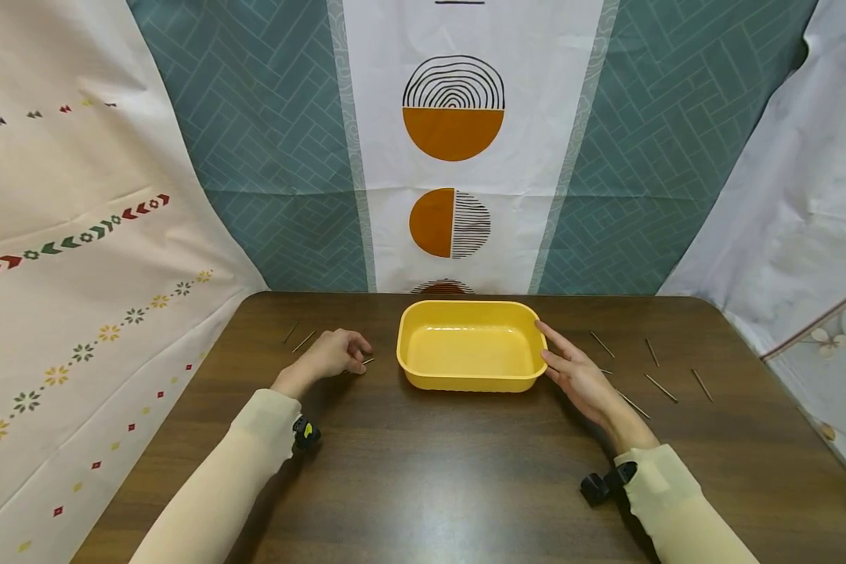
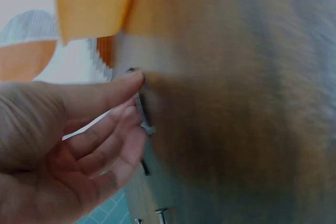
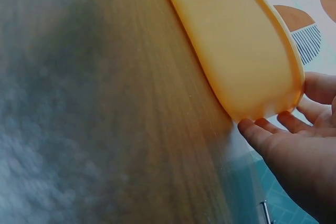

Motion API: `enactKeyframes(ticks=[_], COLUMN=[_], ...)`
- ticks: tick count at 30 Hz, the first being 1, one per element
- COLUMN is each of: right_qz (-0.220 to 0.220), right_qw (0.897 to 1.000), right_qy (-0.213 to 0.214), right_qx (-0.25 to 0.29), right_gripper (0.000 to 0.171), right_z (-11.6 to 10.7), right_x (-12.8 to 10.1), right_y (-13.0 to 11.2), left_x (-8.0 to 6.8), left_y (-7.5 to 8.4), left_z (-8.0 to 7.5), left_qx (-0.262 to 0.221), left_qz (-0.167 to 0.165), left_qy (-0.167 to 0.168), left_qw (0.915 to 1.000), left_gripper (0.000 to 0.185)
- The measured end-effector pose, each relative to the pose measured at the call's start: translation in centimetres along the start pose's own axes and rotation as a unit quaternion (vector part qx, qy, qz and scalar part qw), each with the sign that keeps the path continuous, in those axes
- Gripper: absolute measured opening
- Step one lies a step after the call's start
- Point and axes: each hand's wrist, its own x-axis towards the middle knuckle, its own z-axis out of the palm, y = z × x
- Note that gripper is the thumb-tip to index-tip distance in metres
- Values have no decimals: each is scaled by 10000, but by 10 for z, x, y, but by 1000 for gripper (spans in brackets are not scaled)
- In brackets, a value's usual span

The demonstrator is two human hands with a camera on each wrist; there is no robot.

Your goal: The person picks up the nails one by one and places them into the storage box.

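My left hand [image 1: 333, 354] is at the left of the table, pinching a thin metal nail [image 2: 142, 106] between thumb and fingers, close above the wood. Two more nails lie to its left, one of them this nail [image 1: 304, 341]; their heads show blurred at the bottom of the left wrist view. A yellow rectangular tray [image 1: 465, 385] stands at the back middle, with nothing seen inside. My right hand [image 1: 583, 381] touches the tray's right end, fingers extended and spread along the outer wall. In the right wrist view, the thumb [image 3: 257, 135] rests against the tray's corner.
Several nails lie scattered right of the tray, among them one nail [image 1: 660, 388] in the middle and another nail [image 1: 702, 385] farther right. The brown wooden table [image 1: 430, 486] meets a patterned cloth [image 1: 282, 157] hanging behind it. Cloths also hang at both sides.
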Motion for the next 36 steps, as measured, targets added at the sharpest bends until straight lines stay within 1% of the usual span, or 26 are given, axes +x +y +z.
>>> enactKeyframes(ticks=[3, 5, 7, 11, 16, 22, 28, 30, 36], right_qz=[-26, -36, -35, -43, -35, 4, -47, -53, -68], right_qw=[10000, 10000, 10000, 10000, 10000, 10000, 10000, 10000, 10000], right_qy=[-15, -30, -25, -28, -20, -14, -32, -35, -48], right_qx=[14, 38, 67, 55, 52, 41, 17, 22, 31], right_gripper=[64, 64, 63, 62, 62, 63, 63, 63, 63], right_z=[0, 0, 1, 1, 1, 0, -1, 0, -1], right_x=[-1, -1, -2, -3, -2, -1, -2, -2, -1], right_y=[-1, -1, -1, 0, 1, 3, 2, 2, 0], left_x=[-1, -2, -2, -3, -3, -4, -3, -2, 1], left_y=[2, 3, 2, -1, -5, -4, 5, 7, 14], left_z=[4, 5, 5, 4, -2, -8, -12, -13, -16], left_qx=[204, 213, 191, 123, 21, -306, -913, -1032, -792], left_qz=[-91, -89, -35, 107, 254, 286, 158, 126, 129], left_qy=[168, 150, 63, -126, -43, 48, 301, 420, 673], left_qw=[9996, 9996, 9998, 9998, 9997, 9991, 9952, 9937, 9945], left_gripper=[20, 15, 12, 12, 12, 14, 21, 22, 21])
